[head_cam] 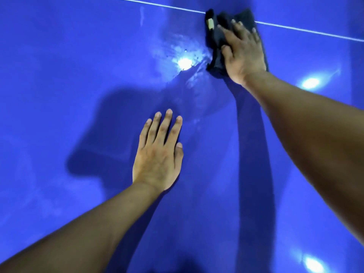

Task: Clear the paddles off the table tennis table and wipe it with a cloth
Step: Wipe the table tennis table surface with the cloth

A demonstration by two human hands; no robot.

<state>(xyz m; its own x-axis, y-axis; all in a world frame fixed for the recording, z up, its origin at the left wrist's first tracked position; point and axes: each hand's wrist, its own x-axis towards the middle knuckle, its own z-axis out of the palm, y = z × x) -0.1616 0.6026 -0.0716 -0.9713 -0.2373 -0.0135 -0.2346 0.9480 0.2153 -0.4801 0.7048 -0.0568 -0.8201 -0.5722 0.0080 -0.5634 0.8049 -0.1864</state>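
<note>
Right grip (243, 54) at 1 o'clock, released: fingers flat, pressing the dark cloth (214, 36) onto the blue table (59, 75). The cloth overlaps the white line (307, 31). Left grip (158, 154) near centre, released, palm flat on the table. Wet streaks (183, 48) at 12 o'clock, just beside the cloth.

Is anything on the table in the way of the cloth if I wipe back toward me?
No loose object shows on the table. Only the left hand lies flat on it, nearer and left of the cloth under the right hand; a sweep that way would likely meet it.
</note>
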